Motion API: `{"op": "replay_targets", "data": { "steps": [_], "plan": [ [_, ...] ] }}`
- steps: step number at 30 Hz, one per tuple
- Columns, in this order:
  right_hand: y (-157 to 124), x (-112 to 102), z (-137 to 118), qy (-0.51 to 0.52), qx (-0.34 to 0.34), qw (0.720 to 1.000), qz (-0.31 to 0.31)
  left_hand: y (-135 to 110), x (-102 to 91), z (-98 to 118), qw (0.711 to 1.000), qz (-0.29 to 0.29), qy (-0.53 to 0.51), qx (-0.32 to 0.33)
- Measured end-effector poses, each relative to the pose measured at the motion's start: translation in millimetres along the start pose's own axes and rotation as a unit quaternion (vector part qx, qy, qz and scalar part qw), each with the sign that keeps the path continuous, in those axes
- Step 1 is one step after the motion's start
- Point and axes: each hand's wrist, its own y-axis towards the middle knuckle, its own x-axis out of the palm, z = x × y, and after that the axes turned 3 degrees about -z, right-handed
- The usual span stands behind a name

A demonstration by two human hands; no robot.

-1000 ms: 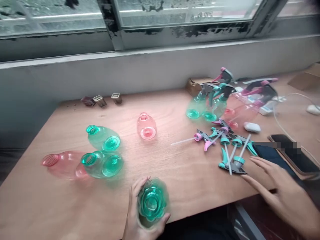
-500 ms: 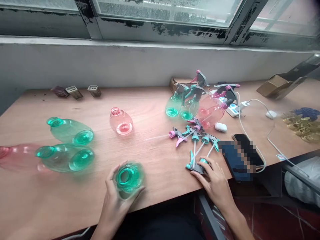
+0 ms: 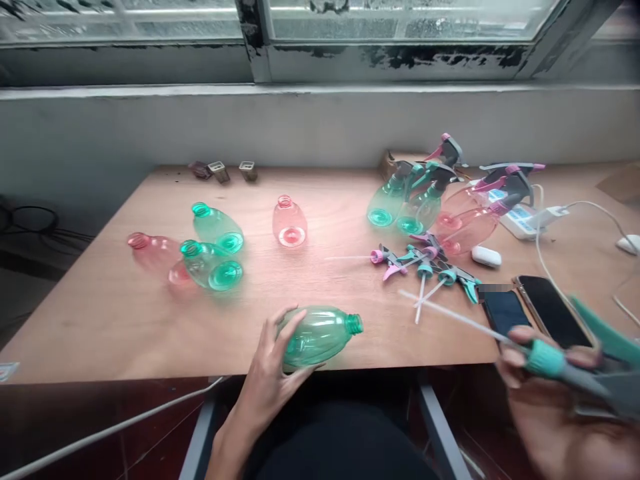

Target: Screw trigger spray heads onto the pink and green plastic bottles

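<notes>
My left hand point(image 3: 273, 370) is wrapped round the base of a clear green bottle point(image 3: 320, 337), which lies tilted on its side with its open neck pointing right, by the table's front edge. At the lower right, my right hand point(image 3: 555, 407) grips a teal and grey spray trigger head point(image 3: 547, 360); its white dip tube points left toward the bottle, apart from it. Several loose trigger heads point(image 3: 425, 260), pink and teal, lie in a heap on the table. An open pink bottle point(image 3: 290, 223) stands upright behind the green one.
At the left lie two green bottles point(image 3: 217, 227) and a pink bottle point(image 3: 155, 253). Bottles with heads fitted point(image 3: 387, 200) stand or lean at the back right, near a power strip point(image 3: 523, 220). Two phones point(image 3: 550, 310), a white case point(image 3: 486, 257) and cables are at the right.
My right hand has lifted a teal trigger head off the heap and moved right. The green bottle in my left hand has turned so its neck points right. The view has swung left.
</notes>
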Motion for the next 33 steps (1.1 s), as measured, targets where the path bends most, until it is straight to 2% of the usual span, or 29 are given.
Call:
{"op": "replay_targets", "data": {
  "steps": [1, 2, 4, 6, 13, 19, 23, 29, 33],
  "plan": [
    [-4.1, 14.1, -7.5, 0.124, 0.058, 0.991, -0.006, -2.1, -3.4, -0.3, 1.000, -0.007, 0.011, 0.005],
    [-8.5, 27.4, -14.8, 0.202, 0.111, 0.973, -0.006, -4.1, -6.4, -1.1, 1.000, -0.009, 0.020, 0.007],
    [-16.3, 47.9, -26.6, 0.292, 0.164, 0.942, -0.015, -8.3, -10.4, -3.7, 1.000, -0.003, 0.029, 0.003],
    [-21.3, 59.2, -33.6, 0.337, 0.185, 0.923, -0.017, -12.3, -11.0, -5.9, 1.000, 0.005, 0.025, 0.000],
    [-20.7, 78.3, -37.4, 0.426, 0.224, 0.874, -0.066, -19.3, -5.3, -4.9, 0.999, -0.003, -0.047, -0.002],
    [-26.2, 112.0, -29.6, 0.423, 0.210, 0.867, -0.157, -13.9, -5.6, -4.1, 0.994, -0.020, -0.104, -0.001],
    [-28.1, 127.7, -20.7, 0.387, 0.179, 0.879, -0.213, -16.5, 1.9, -5.9, 0.990, -0.003, -0.139, -0.012],
    [-27.7, 136.3, -4.4, 0.370, 0.140, 0.886, -0.242, -27.3, 19.6, -11.4, 0.976, 0.045, -0.208, -0.051],
    [-30.2, 137.3, 1.9, 0.314, 0.123, 0.905, -0.260, -26.7, 16.2, -8.7, 0.971, 0.051, -0.231, -0.047]
  ]
}}
